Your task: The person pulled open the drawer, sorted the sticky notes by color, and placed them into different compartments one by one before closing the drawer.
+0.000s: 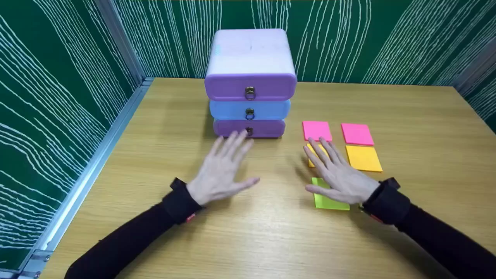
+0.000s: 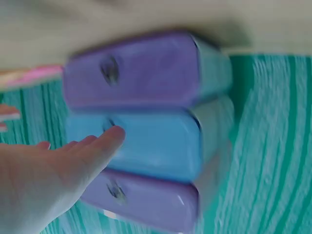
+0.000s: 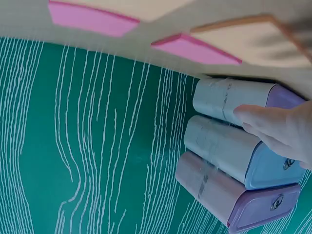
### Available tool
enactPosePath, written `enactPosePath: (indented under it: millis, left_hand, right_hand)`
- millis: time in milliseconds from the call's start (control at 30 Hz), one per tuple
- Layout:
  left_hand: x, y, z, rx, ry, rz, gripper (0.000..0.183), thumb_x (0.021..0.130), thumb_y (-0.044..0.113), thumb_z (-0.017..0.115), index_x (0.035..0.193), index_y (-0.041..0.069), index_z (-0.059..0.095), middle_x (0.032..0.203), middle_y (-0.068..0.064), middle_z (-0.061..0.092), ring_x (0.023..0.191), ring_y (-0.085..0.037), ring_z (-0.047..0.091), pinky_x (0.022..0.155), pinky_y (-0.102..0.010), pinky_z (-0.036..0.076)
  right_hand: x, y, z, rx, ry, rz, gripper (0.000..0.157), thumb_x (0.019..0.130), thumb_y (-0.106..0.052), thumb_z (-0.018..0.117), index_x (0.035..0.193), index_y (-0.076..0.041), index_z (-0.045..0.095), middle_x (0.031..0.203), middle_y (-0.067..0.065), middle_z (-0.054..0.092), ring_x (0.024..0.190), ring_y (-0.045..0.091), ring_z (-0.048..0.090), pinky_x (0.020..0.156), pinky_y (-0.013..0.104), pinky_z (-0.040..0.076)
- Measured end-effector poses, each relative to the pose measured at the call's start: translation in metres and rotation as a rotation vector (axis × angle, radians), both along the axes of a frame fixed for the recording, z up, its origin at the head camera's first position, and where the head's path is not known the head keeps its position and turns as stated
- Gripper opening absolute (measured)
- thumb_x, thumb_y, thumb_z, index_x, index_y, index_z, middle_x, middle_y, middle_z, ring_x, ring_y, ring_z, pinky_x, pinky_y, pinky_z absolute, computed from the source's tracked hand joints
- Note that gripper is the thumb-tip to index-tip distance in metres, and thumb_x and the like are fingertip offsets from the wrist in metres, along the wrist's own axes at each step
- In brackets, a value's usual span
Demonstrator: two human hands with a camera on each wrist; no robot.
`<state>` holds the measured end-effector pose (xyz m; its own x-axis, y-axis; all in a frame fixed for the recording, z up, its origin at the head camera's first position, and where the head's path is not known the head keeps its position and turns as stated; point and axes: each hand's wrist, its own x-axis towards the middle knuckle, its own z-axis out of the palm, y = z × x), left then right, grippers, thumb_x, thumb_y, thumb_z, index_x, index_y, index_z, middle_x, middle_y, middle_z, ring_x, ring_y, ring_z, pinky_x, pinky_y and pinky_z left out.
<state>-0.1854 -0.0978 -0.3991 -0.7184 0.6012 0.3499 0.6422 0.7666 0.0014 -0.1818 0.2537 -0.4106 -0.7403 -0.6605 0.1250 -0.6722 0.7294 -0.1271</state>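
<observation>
A small chest of three drawers [image 1: 250,87], purple, blue and purple with ring pulls, stands at the back of the table. In front of it my left hand [image 1: 221,172] hovers with straight, spread fingers and holds nothing. My right hand [image 1: 341,176], fingers also straight, is above the sticky-note pads and covers part of them. Two pink pads [image 1: 317,131] lie behind two orange pads [image 1: 364,158]. A lime-green pad [image 1: 333,202] shows under my right palm; a sliver of green shows by the right cuff. In the left wrist view the drawers [image 2: 134,141] look blurred.
The wooden table [image 1: 263,240] carries all these things. Green walls [image 1: 58,77] with white wavy lines rise at the back and sides. A metal frame rail [image 1: 93,162] runs along the table's left edge.
</observation>
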Motion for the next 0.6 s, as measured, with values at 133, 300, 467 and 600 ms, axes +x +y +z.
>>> enactPosePath:
  millis: [133,300,467,600]
  left_hand:
    - [-0.004,-0.01,0.027,0.036,0.078,0.014,0.094,0.093,0.077,0.027,0.158,0.01,0.026,0.166,-0.015,0.02,0.151,-0.036,0.026,0.124,-0.06,0.021]
    - [-0.007,-0.023,0.058,0.076,0.148,0.046,0.102,0.09,0.083,0.009,0.156,0.007,0.027,0.165,-0.017,0.021,0.152,-0.035,0.025,0.124,-0.06,0.018]
    - [-0.016,-0.032,0.088,0.103,0.166,0.101,0.106,0.088,0.085,0.006,0.156,0.006,0.025,0.165,-0.018,0.02,0.153,-0.034,0.023,0.125,-0.06,0.016]
    - [-0.026,-0.036,0.109,0.117,0.161,0.141,0.108,0.087,0.086,0.006,0.157,0.006,0.025,0.165,-0.017,0.022,0.153,-0.034,0.024,0.125,-0.059,0.017]
  right_hand:
    - [-0.015,-0.005,0.021,-0.014,0.015,0.003,0.095,0.098,-0.052,0.055,0.162,-0.01,-0.001,0.169,0.014,-0.012,0.156,0.039,-0.008,0.128,0.054,-0.001]
    - [-0.035,-0.012,0.057,-0.031,0.07,0.021,0.093,0.099,-0.05,0.054,0.161,-0.008,-0.001,0.168,0.019,-0.009,0.155,0.044,-0.004,0.127,0.059,0.003]
    - [-0.052,-0.02,0.093,-0.013,0.133,0.027,0.093,0.1,-0.052,0.051,0.161,-0.01,-0.006,0.168,0.018,-0.011,0.155,0.04,-0.007,0.128,0.056,0.001]
    - [-0.06,-0.028,0.117,-0.037,0.154,0.03,0.093,0.1,-0.053,0.05,0.161,-0.013,-0.006,0.168,0.017,-0.009,0.156,0.039,-0.007,0.128,0.056,0.002]
